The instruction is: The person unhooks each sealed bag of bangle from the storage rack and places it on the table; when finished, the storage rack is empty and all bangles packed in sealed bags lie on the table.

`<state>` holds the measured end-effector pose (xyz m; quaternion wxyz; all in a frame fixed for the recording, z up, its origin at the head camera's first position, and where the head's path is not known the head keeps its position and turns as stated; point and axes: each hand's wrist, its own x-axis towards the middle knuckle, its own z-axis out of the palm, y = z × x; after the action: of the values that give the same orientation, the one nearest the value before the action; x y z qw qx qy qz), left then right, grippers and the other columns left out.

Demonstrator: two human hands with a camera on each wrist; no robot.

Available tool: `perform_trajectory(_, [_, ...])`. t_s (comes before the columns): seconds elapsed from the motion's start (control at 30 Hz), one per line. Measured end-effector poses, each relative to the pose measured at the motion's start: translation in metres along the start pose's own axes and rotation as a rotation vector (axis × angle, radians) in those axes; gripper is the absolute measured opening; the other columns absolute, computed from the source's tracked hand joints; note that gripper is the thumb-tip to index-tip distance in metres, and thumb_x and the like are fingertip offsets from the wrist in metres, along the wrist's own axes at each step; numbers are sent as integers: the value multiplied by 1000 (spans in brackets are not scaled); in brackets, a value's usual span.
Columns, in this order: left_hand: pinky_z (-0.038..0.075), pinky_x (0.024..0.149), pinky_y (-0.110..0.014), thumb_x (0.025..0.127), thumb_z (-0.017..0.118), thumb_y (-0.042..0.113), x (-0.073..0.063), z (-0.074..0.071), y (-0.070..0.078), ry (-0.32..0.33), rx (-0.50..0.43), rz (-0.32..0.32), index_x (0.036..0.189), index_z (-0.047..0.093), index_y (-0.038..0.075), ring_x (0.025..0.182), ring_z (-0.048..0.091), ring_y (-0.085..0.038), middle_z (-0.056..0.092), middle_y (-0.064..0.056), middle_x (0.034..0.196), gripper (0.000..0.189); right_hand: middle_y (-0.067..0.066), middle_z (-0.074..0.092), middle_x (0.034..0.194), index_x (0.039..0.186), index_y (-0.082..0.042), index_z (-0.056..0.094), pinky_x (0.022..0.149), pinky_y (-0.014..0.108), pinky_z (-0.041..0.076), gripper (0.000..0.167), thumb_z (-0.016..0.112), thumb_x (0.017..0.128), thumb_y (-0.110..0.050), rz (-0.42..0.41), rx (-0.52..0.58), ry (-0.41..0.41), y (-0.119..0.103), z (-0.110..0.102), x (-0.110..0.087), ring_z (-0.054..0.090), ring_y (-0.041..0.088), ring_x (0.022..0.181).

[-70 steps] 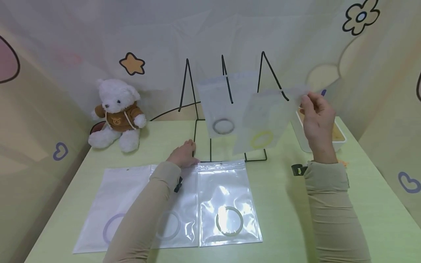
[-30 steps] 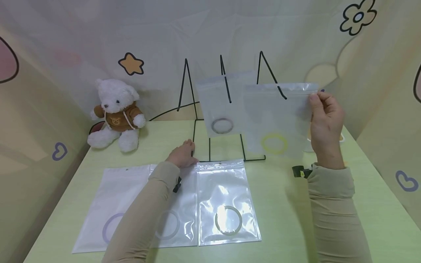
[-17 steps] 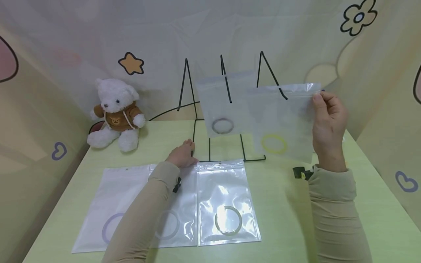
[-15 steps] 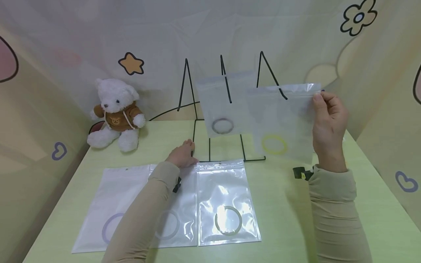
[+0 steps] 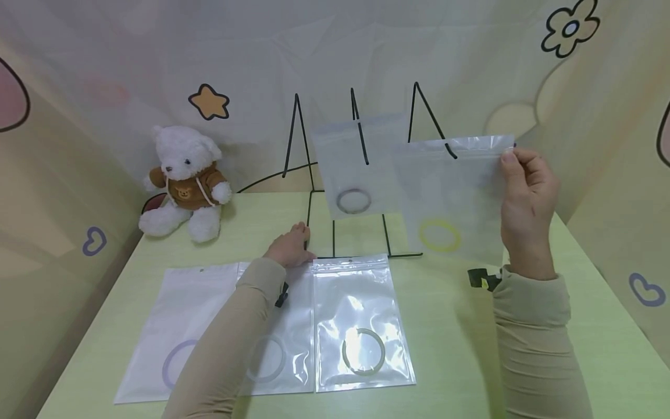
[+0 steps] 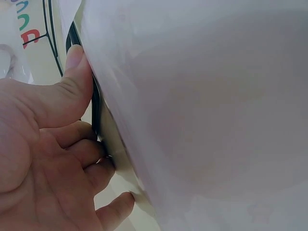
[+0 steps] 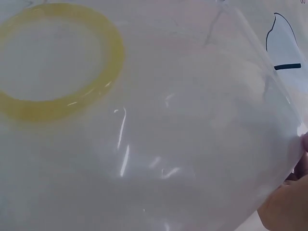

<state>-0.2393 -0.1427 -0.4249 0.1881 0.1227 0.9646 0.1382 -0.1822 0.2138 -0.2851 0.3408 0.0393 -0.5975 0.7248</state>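
In the head view, my right hand (image 5: 530, 212) pinches the upper right corner of a clear zip bag (image 5: 466, 186) with a yellow ring (image 5: 439, 250) inside. The right prong of a black wire rack (image 5: 384, 233) passes through this bag's top edge. In the right wrist view, the yellow ring (image 7: 113, 53) shows through the plastic. Low at the rack's left side, my left hand (image 5: 288, 247) grips its frame; thumb and fingers close round a black wire (image 6: 96, 106) in the left wrist view. A second bag (image 5: 340, 169) with a dark grey ring hangs from the middle prong.
Three zip bags lie side by side in front: one with a purple ring (image 5: 199, 302), one under my left forearm (image 5: 298, 326), one with an olive ring (image 5: 361, 302). A white teddy bear (image 5: 185, 174) sits at the back left. The left prong (image 5: 287, 145) carries nothing.
My right hand has moved right and a little down with the bag's corner, and the bag has swung flatter toward the head camera. My left hand and the other bags stay put.
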Motion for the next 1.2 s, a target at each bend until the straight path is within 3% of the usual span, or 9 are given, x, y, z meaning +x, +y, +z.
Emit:
perform_trajectory(0.4, [15,116,-47,96,62,30,0,1,0,-5,-1,-3,152,20,-2,147,8,-32,9,-20,160,77,9,60,91,93,3,68,80,27,39,11,64,93,-7,-11,4,12,-1,-4,-3,51,18,89])
perform_trajectory(1.2, [16,116,-48,97,61,31,-1,0,0,-5,13,0,152,19,-2,147,8,-33,9,-21,159,77,10,62,90,93,5,67,79,28,41,11,63,93,-5,-19,29,25,-7,-8,-9,53,19,87])
